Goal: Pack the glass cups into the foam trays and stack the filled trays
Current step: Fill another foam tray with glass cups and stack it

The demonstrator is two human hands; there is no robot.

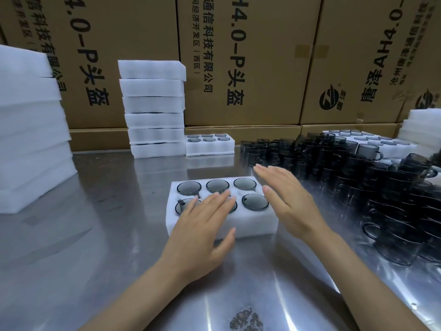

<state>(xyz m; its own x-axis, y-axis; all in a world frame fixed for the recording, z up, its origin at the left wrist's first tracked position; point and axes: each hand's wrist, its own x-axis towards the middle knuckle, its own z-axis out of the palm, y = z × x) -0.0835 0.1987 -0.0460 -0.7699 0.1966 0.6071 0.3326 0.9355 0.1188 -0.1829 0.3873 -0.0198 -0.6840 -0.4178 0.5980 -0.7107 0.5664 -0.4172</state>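
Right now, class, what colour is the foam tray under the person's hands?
White, shown best in the head view: the foam tray holding smoky grey glass cups.

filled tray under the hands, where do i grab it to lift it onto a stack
Probably by the two short end walls of the tray, one hand from each side, palms pressing inward and kept low. The cups sit open in the top, so that face gives no hold, and soft foam may bend if lifted by one end. The left hand lies flat on top; the right hand hovers open.

The scene is backed by a wall of large brown cardboard cartons, printed with black Chinese characters. In front, a polished steel table is spread, on which light is reflected in streaks.
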